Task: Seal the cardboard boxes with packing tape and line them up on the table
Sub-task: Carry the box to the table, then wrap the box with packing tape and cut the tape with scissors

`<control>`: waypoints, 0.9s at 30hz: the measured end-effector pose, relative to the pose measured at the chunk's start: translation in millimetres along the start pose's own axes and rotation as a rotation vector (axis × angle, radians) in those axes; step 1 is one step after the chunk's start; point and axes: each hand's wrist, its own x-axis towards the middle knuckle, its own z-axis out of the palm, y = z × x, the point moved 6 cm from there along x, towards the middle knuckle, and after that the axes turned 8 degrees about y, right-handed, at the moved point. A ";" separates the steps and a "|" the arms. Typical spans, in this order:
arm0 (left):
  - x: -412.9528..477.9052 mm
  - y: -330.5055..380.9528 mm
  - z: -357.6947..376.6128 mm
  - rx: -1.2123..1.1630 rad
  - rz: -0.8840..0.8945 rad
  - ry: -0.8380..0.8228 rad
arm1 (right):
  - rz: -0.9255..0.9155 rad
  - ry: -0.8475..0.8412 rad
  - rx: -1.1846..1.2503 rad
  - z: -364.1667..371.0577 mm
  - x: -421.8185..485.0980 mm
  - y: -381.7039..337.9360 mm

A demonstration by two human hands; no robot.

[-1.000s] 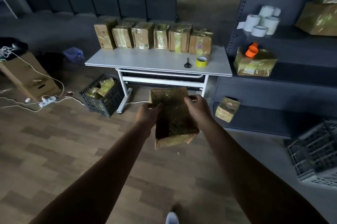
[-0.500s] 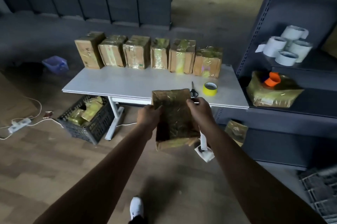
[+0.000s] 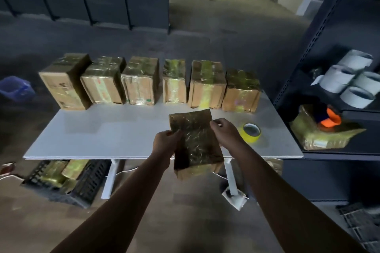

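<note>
I hold a tape-wrapped cardboard box [image 3: 196, 145] with both hands over the front edge of the white table [image 3: 115, 137]. My left hand [image 3: 165, 143] grips its left side and my right hand [image 3: 225, 134] grips its right side. Several taped boxes [image 3: 141, 80] stand in a row along the table's far edge. A yellow tape roll [image 3: 251, 132] lies on the table just right of my right hand. The scissors seen before are hidden behind the held box.
A black crate [image 3: 82, 182] with more wrapped boxes sits on the floor under the table's left end. A dark shelf unit [image 3: 320, 32] at the right holds white rolls [image 3: 349, 79], a wrapped parcel [image 3: 324, 135] and an orange tape dispenser [image 3: 332, 119]. A blue bin [image 3: 15, 88] stands at far left.
I have walked up to the table carrying the box; the table and the row of boxes are now much closer, and the held box reaches over the table's front edge.
</note>
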 end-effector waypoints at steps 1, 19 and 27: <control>13.4 1.7 0.0 0.012 -0.006 -0.002 | 0.015 -0.017 0.011 7.7 11.1 -0.4; 232.6 0.1 25.1 0.261 -0.132 0.095 | 0.204 -0.339 -0.002 144.5 205.6 4.4; 285.0 -20.1 19.5 0.314 -0.206 0.005 | 0.205 -0.324 -0.157 182.6 225.0 11.9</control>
